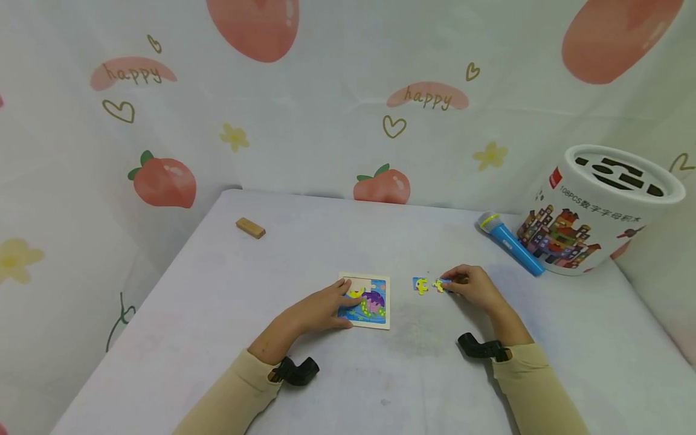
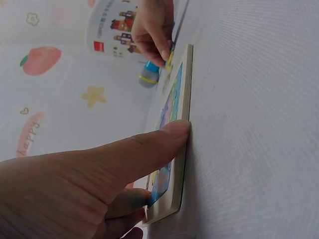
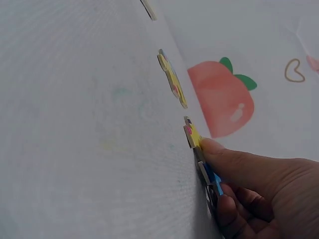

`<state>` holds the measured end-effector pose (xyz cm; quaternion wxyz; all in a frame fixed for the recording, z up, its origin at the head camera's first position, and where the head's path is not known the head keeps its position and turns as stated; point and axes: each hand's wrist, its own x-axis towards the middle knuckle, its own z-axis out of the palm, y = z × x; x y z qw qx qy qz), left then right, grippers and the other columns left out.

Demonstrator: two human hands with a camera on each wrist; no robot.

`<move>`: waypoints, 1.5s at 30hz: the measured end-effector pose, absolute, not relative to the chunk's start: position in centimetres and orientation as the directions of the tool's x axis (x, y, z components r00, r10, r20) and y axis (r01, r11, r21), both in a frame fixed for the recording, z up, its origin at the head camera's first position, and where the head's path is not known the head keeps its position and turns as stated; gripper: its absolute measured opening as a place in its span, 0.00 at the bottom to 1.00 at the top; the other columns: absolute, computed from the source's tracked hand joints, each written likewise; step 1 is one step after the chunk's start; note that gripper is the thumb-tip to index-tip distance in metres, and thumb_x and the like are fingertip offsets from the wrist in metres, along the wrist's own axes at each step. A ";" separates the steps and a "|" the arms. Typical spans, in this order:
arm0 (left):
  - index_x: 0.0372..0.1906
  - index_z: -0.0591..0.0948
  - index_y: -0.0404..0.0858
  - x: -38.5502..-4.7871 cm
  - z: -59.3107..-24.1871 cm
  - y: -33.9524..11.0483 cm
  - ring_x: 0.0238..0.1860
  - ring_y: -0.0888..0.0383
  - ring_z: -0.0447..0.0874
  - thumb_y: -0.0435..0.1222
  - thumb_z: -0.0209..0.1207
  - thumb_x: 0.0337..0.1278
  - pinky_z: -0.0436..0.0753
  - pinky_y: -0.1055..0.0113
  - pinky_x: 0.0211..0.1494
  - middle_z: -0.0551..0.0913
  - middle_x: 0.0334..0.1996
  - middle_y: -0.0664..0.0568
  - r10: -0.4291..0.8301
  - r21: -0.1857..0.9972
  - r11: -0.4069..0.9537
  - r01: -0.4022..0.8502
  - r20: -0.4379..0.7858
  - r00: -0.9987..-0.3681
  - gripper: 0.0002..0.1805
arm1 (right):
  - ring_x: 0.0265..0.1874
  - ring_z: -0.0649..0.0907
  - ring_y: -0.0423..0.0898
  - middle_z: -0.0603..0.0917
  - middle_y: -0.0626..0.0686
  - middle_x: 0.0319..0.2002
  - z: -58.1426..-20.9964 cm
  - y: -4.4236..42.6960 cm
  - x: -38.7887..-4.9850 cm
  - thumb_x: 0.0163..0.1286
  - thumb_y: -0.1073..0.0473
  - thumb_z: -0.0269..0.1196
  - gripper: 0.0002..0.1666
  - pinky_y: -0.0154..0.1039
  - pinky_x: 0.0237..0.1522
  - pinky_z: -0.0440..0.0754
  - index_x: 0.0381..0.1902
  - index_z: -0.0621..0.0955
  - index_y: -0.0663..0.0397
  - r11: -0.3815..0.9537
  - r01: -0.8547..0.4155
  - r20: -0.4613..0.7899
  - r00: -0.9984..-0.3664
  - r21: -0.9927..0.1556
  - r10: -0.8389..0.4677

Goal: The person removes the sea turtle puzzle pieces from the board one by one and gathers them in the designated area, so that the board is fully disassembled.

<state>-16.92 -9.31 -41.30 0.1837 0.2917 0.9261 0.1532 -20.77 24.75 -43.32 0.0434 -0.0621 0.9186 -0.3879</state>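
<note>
A square puzzle board (image 1: 388,302) with a pale wooden rim lies under my left hand (image 1: 318,310). In the left wrist view, the thumb of my left hand (image 2: 94,179) lies along the near rim of the board (image 2: 187,89), with other fingers at its left end. Part of the picture shows bare wood near the top. Right of the board, my right hand (image 1: 478,288) pinches a yellow and blue puzzle piece (image 1: 438,285) close to the table. The right wrist view shows my right thumb on that piece (image 3: 193,137). Another loose piece (image 1: 420,285) lies just left of it.
A small wooden block (image 1: 251,228) lies at the back left of the white table (image 1: 326,235). At the back right are a blue toy microphone (image 1: 511,241) and a large white bucket (image 1: 587,211). A printed curtain (image 1: 326,121) hangs behind the table.
</note>
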 end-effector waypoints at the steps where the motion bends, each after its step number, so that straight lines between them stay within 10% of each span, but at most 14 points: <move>1: 0.65 0.70 0.49 -16.9 -41.3 -9.3 0.74 0.47 0.48 0.47 0.61 0.56 0.60 0.52 0.71 0.53 0.72 0.41 0.596 0.391 0.783 0.484 -0.250 -0.763 0.31 | 0.28 0.74 0.42 0.81 0.59 0.32 -43.4 24.8 -20.8 0.61 0.65 0.64 0.13 0.30 0.22 0.73 0.41 0.82 0.69 0.692 -0.085 -0.026 -0.989 -0.717 -0.149; 34: 0.59 0.72 0.34 -16.7 -41.4 -8.9 0.66 0.50 0.66 0.44 0.64 0.53 0.65 0.57 0.69 0.71 0.63 0.44 0.642 0.478 0.705 0.524 -0.117 -0.757 0.30 | 0.31 0.72 0.42 0.82 0.58 0.39 -42.9 25.1 -20.7 0.63 0.54 0.63 0.20 0.31 0.28 0.71 0.45 0.81 0.66 0.638 0.032 -0.083 -0.995 -0.769 -0.050; 45: 0.68 0.65 0.47 -16.5 -41.9 -8.1 0.74 0.43 0.47 0.48 0.59 0.58 0.54 0.49 0.73 0.53 0.72 0.39 0.670 0.402 0.713 0.574 -0.150 -0.727 0.33 | 0.33 0.75 0.41 0.82 0.60 0.40 -41.4 22.7 -20.9 0.62 0.56 0.64 0.20 0.29 0.32 0.75 0.45 0.81 0.67 0.598 0.016 -0.083 -0.993 -0.801 -0.086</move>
